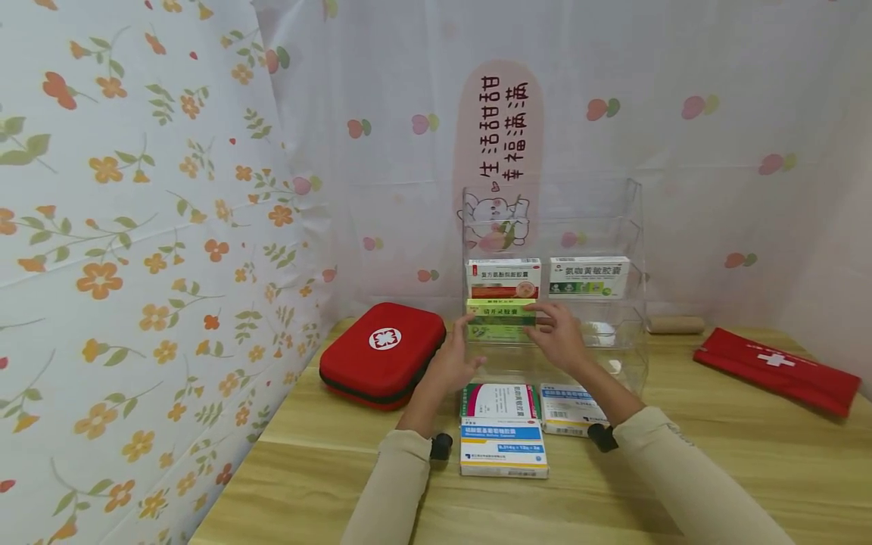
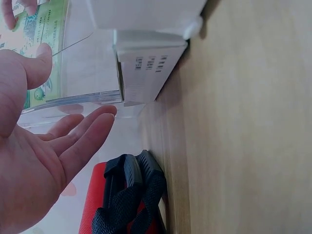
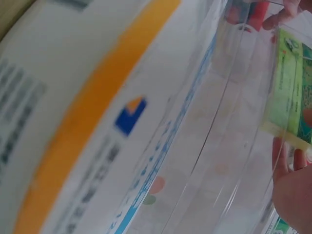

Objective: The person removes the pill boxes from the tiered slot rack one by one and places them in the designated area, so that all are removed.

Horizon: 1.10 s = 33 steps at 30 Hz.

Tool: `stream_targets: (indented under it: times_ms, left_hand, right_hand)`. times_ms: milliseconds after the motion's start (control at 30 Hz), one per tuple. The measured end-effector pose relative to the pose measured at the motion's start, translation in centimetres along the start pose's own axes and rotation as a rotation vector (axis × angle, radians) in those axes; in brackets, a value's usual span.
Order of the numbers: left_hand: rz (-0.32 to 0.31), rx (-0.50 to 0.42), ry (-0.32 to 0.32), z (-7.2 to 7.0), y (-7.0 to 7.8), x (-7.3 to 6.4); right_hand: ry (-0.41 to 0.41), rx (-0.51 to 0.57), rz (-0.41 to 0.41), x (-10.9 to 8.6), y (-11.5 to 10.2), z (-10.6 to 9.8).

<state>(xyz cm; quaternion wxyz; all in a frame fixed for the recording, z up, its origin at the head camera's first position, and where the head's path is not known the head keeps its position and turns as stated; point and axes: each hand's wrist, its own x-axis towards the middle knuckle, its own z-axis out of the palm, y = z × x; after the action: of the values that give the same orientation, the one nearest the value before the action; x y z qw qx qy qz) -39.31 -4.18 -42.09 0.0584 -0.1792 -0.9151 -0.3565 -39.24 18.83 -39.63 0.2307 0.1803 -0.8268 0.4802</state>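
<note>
A green medicine box point(image 1: 501, 321) stands in a lower tier of the clear tiered rack point(image 1: 589, 208). My right hand point(image 1: 560, 337) pinches the right end of this box, its thumb across the front. At the left end is my left hand point(image 1: 451, 363). In the left wrist view the left thumb point(image 2: 41, 66) reaches toward the green box's face, while the other fingers point(image 2: 90, 134) stretch straight along the outside of the rack's side wall. Contact between left fingers and box is unclear. The right wrist view shows the green box point(image 3: 287, 83) behind clear plastic.
One tier higher stand a red-and-white box point(image 1: 504, 278) and a white-green box point(image 1: 589, 278). Before the rack lie a green-and-magenta box point(image 1: 500, 401) and blue-white boxes point(image 1: 504, 448). A red case point(image 1: 381, 356) sits left, a red pouch point(image 1: 777, 371) right.
</note>
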Motion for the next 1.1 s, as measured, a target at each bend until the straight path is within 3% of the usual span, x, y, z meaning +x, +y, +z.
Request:
stream_targets:
  times_ms: [733, 1100]
  left_hand:
    - [-0.006, 0.002, 0.001, 0.1, -0.1, 0.0]
    - [-0.004, 0.017, 0.002, 0.1, 0.0, 0.0]
  right_hand:
    - [0.078, -0.195, -0.178, 0.1, 1.2, 0.6]
    - [0.088, -0.108, -0.251, 0.5, 0.4, -0.8]
